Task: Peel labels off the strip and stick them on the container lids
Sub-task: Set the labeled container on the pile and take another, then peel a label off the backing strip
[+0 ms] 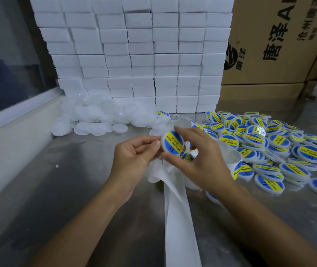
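Note:
A round white lid [172,142] with a blue and yellow label on its face is held upright between both hands above the metal table. My left hand [134,157] pinches its left edge with thumb and fingertips. My right hand [194,157] holds it with the index finger on the top rim and the thumb at the bottom. The white label strip [177,212] hangs below the hands and runs toward me. More blue and yellow labels on the strip [240,169] show behind my right hand.
A heap of labelled lids [273,143] covers the table on the right. Plain white lids [96,120] lie piled at the back left. A wall of white boxes [134,54] and cardboard cartons [269,45] stand behind. The steel table [67,189] spreads below.

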A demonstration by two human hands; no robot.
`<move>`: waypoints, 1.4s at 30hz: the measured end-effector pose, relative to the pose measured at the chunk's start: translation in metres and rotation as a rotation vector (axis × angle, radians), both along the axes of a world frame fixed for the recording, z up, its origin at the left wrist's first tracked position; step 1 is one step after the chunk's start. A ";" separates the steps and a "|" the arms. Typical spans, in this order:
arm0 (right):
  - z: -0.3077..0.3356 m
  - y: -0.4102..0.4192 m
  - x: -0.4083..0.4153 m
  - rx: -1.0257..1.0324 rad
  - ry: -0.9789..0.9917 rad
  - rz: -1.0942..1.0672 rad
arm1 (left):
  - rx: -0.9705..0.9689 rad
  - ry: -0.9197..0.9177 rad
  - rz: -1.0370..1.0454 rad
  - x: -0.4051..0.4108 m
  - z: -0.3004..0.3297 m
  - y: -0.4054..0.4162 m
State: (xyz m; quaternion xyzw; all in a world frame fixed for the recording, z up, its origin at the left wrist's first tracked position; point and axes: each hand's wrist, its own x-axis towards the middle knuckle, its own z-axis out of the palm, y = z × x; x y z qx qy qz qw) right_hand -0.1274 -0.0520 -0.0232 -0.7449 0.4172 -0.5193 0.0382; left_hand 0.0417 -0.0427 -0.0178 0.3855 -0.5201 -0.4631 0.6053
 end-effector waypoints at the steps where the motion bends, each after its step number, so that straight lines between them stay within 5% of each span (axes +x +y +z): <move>1: 0.003 0.000 -0.003 -0.014 -0.005 -0.025 | -0.039 -0.083 0.083 0.001 -0.003 -0.003; 5: 0.012 -0.010 -0.030 0.051 -0.050 -0.191 | -0.041 -0.471 0.388 0.003 -0.015 -0.008; 9: 0.013 -0.024 -0.069 0.083 -0.166 -0.417 | 0.150 -0.715 0.314 0.005 -0.021 -0.009; 12: 0.009 -0.032 -0.093 0.148 -0.244 -0.551 | 0.200 -0.789 0.239 0.004 -0.021 -0.008; 22: -0.011 -0.041 -0.113 0.437 -0.008 -0.837 | 0.107 -0.916 0.134 0.005 -0.029 -0.007; 30: 0.005 -0.028 -0.093 0.282 0.076 -0.756 | -0.096 -0.792 0.076 -0.003 -0.019 0.001; 34: 0.023 -0.016 -0.075 0.209 0.088 -0.522 | -0.143 -0.661 -0.029 -0.008 -0.011 0.009; 42: 0.025 -0.003 -0.045 0.523 0.524 -0.179 | -0.091 -0.953 -0.039 -0.009 -0.024 0.005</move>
